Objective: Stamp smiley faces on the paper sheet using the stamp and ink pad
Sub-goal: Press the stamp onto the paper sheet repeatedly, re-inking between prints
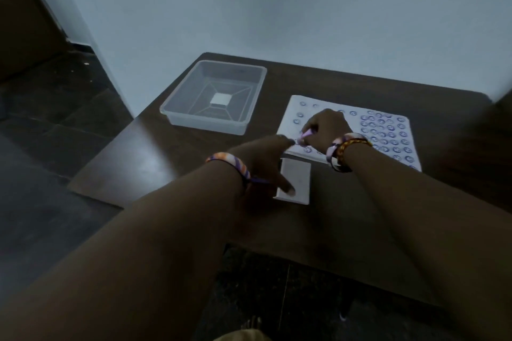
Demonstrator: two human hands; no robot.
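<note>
While the right hand point(327, 126) presses a small pale purple stamp point(306, 135) onto the near-left corner of the paper sheet point(388, 116), its fingers are clamped around the stamp's body. Blue smiley prints point(386, 133) crowd the sheet's right side (fewer on the left). Spread flat, the left hand point(260, 158) has fingers apart, touching both the sheet's edge and the white ink pad point(297, 178) on the dark table point(155, 158). Behind stands a clear plastic tub point(213, 97).

Two hands point(291, 147), one stamp point(306, 135), one paper sheet point(388, 130), one ink pad point(297, 177), one plastic tub point(191, 108).
</note>
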